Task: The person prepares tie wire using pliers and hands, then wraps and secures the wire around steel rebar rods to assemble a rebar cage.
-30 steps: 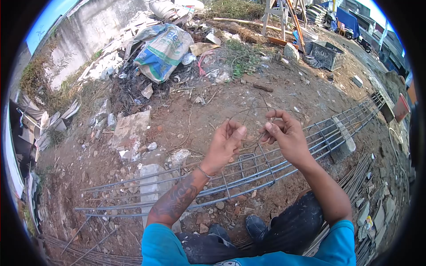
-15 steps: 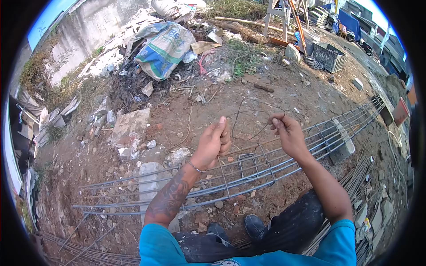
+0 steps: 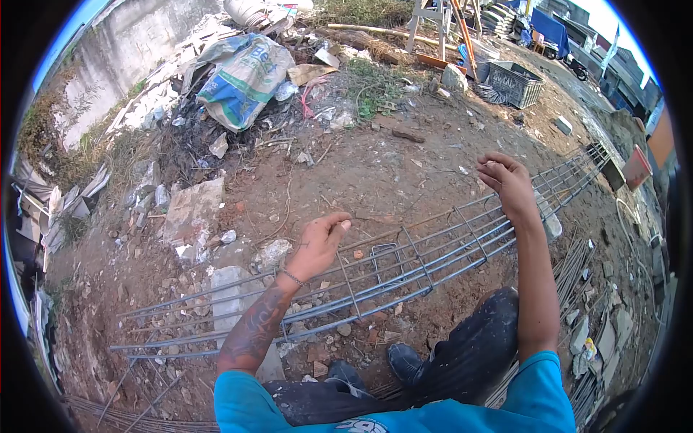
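My left hand (image 3: 317, 245) is closed, thumb and forefinger pinching a thin dark wire (image 3: 372, 219). Farther right and higher, my right hand (image 3: 509, 186) is also pinched closed at the wire's other side; its strand is faint between the hands. Beneath both hands a long rebar cage (image 3: 417, 254) runs from lower left to upper right, its steel bars joined by stirrups. A loose rectangular stirrup (image 3: 386, 261) shows among the bars.
Concrete slabs (image 3: 229, 294) lie under the cage. Loose rods (image 3: 570, 278) lie at right. Behind are a rubble heap with a large sack (image 3: 245, 81), a dark plastic crate (image 3: 514, 85) and a wooden stand (image 3: 429, 29). My boots (image 3: 406, 362) are close to the cage.
My hands have moved apart: the right one up and to the right, the left one down and left. The wire's wide loop has opened out into a fainter, longer strand. The view has shifted slightly.
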The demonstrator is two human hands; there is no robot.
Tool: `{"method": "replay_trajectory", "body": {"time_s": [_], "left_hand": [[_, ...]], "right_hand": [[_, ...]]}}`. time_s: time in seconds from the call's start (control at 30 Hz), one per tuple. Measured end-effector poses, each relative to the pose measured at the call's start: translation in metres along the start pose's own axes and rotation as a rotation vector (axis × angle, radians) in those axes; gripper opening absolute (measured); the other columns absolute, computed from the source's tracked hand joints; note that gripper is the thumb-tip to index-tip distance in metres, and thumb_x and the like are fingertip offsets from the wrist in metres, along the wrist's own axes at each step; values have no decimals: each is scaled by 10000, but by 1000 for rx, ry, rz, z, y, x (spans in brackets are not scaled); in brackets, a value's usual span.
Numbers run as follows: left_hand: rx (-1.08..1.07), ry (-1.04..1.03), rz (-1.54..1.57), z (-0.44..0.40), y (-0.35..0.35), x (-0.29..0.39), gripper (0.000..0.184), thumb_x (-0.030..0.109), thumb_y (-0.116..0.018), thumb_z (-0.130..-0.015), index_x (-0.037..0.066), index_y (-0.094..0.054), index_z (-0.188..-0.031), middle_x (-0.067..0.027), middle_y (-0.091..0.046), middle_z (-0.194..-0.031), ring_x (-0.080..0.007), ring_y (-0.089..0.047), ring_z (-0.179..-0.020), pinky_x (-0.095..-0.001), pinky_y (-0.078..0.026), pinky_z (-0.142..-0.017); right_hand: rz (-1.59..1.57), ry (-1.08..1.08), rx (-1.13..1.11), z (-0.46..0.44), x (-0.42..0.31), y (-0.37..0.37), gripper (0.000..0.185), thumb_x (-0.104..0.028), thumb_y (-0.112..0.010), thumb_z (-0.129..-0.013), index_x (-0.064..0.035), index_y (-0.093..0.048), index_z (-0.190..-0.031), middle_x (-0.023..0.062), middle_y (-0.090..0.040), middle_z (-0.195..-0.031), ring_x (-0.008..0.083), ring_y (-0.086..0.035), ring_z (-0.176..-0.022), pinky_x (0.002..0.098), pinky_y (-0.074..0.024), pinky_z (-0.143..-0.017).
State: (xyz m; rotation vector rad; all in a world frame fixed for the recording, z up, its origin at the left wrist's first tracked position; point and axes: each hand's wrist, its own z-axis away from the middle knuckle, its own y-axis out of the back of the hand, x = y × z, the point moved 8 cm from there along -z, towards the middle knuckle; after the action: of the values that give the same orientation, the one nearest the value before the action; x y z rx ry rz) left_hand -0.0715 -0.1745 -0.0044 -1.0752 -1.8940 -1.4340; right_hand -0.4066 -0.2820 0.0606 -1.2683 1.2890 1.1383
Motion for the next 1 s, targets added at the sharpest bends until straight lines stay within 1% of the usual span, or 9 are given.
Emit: {"method": "replay_trajectory", "body": {"time_s": [0.13, 0.3, 0.4, 0.47, 0.6, 0.67, 0.7, 0.93, 1.0], "left_hand": [[-204, 30, -70, 14, -27, 19, 272, 170, -500, -917, -14, -594, -1094, -181, -636, -810, -242, -615, -735, -323, -463, -714], [-336, 162, 152, 41, -58, 10, 272, 173, -476, -932, -2, -608, -1094, -84, -549, -665, -161, -524, -640, -321, -455, -672], [-455, 197, 285, 69, -69, -20, 270, 166, -459, -972, 24, -591, -1160, 50, -411, -593, -48, -373, -528, -235, -327, -482], [-497, 326, 420, 83, -68, -17, 249, 169, -463, -974, 18, -579, -1135, 56, -382, -601, -53, -347, -526, -223, -310, -484], [-609, 556, 1118, 95, -78, -12, 178, 195, -468, -975, 45, -531, -1050, 60, -347, -611, -86, -364, -548, -248, -392, -584], [-351, 659, 1562, 88, -67, -14, 155, 209, -469, -972, 70, -537, -985, 57, -385, -608, -95, -401, -558, -306, -442, -734], [-429, 657, 1640, 90, -63, -14, 147, 211, -475, -965, 79, -531, -934, 63, -382, -589, -103, -425, -550, -352, -431, -895], [-329, 188, 1358, 57, -8, 14, 234, 255, -483, -931, 38, -565, -956, 85, -313, -466, -107, -465, -512, -414, -242, -1107], [-288, 118, 1415, 50, 1, 35, 250, 245, -470, -946, 16, -570, -959, 87, -347, -483, -104, -481, -523, -363, -416, -954]], "right_hand": [[-515, -39, 188, -13, -8, 28, 326, -23, -469, -911, 76, -419, -1218, 190, -590, -1076, 209, -622, -874, 292, -536, -761], [-449, 103, 240, -85, -39, 79, 272, 34, -454, -901, -22, -320, -1131, 225, -593, -1031, 120, -503, -632, 215, -430, -495], [-253, 386, 476, -102, -90, 146, 339, 14, -455, -906, -23, -269, -1187, 197, -616, -995, 88, -460, -563, 182, -365, -446], [-111, 437, 468, -101, -110, 164, 355, 1, -466, -909, -18, -275, -1207, 166, -629, -969, 73, -449, -559, 177, -375, -450], [-163, 455, 472, -101, -112, 166, 291, -46, -487, -927, 3, -380, -1192, 118, -635, -951, 65, -451, -566, 180, -393, -472], [-216, 400, 300, -110, -107, 160, 224, -104, -506, -942, 12, -506, -1134, 80, -636, -935, 60, -460, -581, 183, -407, -502], [-237, 392, 318, -108, -105, 162, 209, -145, -509, -952, 4, -570, -1086, 33, -619, -879, 54, -468, -593, 173, -399, -517], [138, 137, 467, -156, -76, 315, 189, -253, -546, -926, -87, -619, -979, -74, -492, -650, 16, -408, -504, 167, -306, -416], [164, 106, 440, -179, -63, 367, 181, -269, -529, -937, -116, -603, -999, -78, -464, -652, 17, -395, -501, 166, -310, -432]]}}
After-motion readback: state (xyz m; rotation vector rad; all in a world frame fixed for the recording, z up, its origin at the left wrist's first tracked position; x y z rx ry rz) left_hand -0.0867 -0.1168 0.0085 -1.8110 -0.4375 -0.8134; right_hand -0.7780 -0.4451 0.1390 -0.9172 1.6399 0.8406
